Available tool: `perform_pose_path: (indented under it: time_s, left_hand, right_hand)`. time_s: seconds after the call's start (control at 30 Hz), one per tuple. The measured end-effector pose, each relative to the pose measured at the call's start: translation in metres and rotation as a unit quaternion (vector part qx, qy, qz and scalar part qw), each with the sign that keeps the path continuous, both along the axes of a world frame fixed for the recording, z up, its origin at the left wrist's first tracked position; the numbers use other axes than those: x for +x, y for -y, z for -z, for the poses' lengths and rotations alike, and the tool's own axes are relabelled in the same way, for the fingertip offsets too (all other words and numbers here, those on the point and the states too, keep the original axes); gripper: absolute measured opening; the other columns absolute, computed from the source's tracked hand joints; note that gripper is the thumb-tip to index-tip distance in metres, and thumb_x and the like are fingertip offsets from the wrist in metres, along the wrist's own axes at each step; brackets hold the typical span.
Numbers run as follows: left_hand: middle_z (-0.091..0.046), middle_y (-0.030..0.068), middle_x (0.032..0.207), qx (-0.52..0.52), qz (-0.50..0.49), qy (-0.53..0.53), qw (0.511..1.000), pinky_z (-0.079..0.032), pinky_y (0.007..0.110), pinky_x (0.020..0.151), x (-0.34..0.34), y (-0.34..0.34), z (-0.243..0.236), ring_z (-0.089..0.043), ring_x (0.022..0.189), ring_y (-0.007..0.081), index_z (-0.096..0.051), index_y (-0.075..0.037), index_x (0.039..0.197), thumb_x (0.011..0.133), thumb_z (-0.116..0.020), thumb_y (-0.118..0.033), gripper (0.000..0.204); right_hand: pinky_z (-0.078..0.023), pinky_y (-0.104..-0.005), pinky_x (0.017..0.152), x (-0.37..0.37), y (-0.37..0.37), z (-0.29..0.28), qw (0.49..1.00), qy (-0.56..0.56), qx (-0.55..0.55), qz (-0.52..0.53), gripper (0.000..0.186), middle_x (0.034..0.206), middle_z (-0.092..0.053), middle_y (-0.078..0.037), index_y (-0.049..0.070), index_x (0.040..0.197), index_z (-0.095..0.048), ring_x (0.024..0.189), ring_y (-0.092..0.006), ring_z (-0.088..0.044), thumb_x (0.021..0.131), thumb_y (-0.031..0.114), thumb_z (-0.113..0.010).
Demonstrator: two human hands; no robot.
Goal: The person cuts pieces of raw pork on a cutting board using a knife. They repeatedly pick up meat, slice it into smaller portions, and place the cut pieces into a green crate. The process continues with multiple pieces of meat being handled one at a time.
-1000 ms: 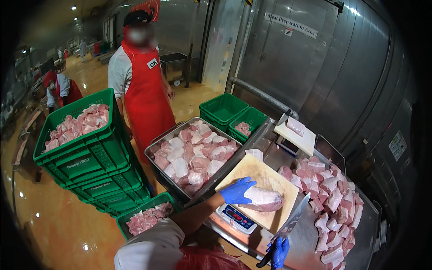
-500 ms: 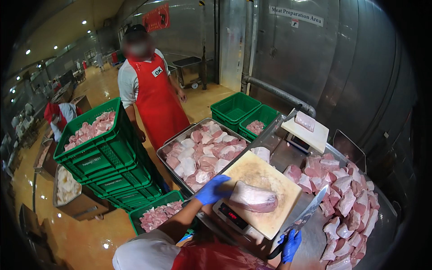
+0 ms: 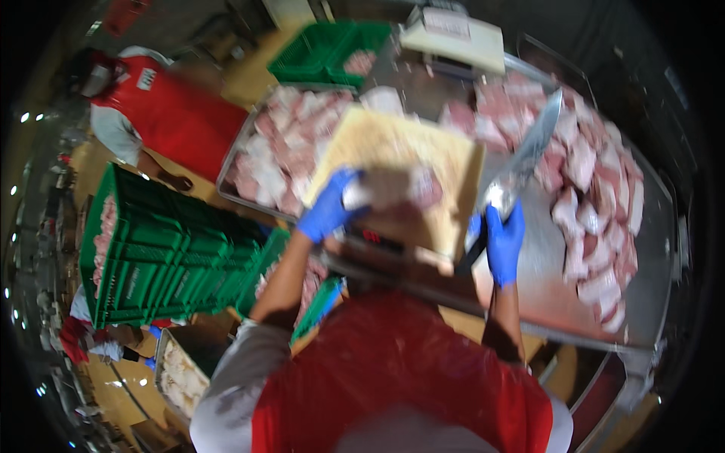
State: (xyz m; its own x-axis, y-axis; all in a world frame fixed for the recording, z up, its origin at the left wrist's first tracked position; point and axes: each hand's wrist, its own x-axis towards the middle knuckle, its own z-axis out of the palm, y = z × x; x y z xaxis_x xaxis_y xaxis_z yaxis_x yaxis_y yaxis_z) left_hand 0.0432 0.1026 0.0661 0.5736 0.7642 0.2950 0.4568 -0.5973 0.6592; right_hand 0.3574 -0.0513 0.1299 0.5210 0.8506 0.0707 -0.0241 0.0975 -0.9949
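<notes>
My left hand [image 3: 332,208], in a blue glove, grips the left end of a thick pale-pink slab of meat [image 3: 393,189]. The slab lies on a worn cream cutting board [image 3: 370,140], and motion blurs it. Beneath the board sits a scale with a lit red display [image 3: 370,236]. To the right of the board, my right hand [image 3: 504,241], also gloved in blue, is closed around the dark handle of a large knife [image 3: 532,143]. Its broad blade points up and away, over the steel table beside heaped cut meat [image 3: 593,196].
A metal tray of meat chunks [image 3: 279,151] stands left of the board. Stacked green crates [image 3: 174,257] rise further left, near a co-worker in a red apron [image 3: 170,106]. Two green crates [image 3: 313,57] and another scale with a white board [image 3: 453,41] are at the back.
My view has tilted down and swung round, shifting the whole scene. My left hand has moved from beside the slab onto its left end. The knife stays in my right hand.
</notes>
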Motion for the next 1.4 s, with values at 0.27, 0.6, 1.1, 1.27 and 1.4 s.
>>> perform_pose_path:
  time_s: [0.27,0.6,1.1,1.27,1.4]
  left_hand:
    - [-0.061,0.0075,0.13,-0.07,-0.036,0.05,0.996,-0.053,0.032,0.092,-0.038,-0.012,-0.011,-0.061,0.106,0.0178,-0.057,-0.011,0.136,0.081,-0.08,-0.005,0.06]
    - [-0.073,0.0095,0.098,-0.032,-0.067,0.213,0.974,-0.056,0.032,0.08,-0.069,-0.012,0.016,-0.069,0.084,0.0225,-0.073,-0.008,0.109,0.08,-0.08,-0.015,0.03]
    - [-0.06,0.007,0.057,-0.064,-0.166,0.276,0.945,-0.048,0.027,0.055,-0.009,0.039,0.033,-0.055,0.053,0.011,-0.066,0.001,0.068,0.071,-0.075,-0.002,0.01]
    - [-0.061,0.0113,0.059,-0.086,-0.177,0.267,0.943,-0.05,0.031,0.055,-0.019,0.046,0.033,-0.061,0.053,0.0176,-0.067,0.0,0.068,0.07,-0.076,-0.006,0.011]
    - [-0.063,0.0135,0.062,-0.102,-0.183,0.295,0.932,-0.051,0.032,0.056,-0.043,0.045,0.044,-0.064,0.056,0.0177,-0.066,0.0,0.072,0.076,-0.075,-0.006,0.011]
  right_hand:
    - [-0.047,-0.0244,0.05,-0.06,0.02,-0.007,0.993,0.094,-0.049,-0.058,0.029,0.076,-0.06,-0.005,0.005,0.127,-0.043,0.059,-0.0097,-0.057,0.099,0.003,-0.053]
    - [-0.043,-0.0288,0.049,-0.118,0.02,-0.018,0.964,0.266,0.007,0.004,0.021,0.069,-0.059,-0.005,0.0,0.116,-0.043,0.055,-0.01,-0.054,0.104,0.014,-0.055]
    - [-0.048,-0.0559,0.068,-0.198,-0.071,0.038,0.843,0.521,-0.074,-0.106,0.016,0.085,-0.062,-0.032,0.0,0.107,-0.045,0.081,-0.0508,-0.061,0.098,0.01,-0.054]
    - [-0.047,-0.0574,0.067,-0.154,0.023,0.051,0.75,0.574,-0.25,-0.213,0.017,0.086,-0.062,-0.032,0.001,0.108,-0.041,0.081,-0.0522,-0.061,0.099,0.012,-0.05]
    - [-0.047,-0.0567,0.065,-0.126,0.102,0.001,0.673,0.614,-0.336,-0.237,0.018,0.086,-0.062,-0.03,0.003,0.111,-0.042,0.079,-0.0508,-0.061,0.098,0.01,-0.053]
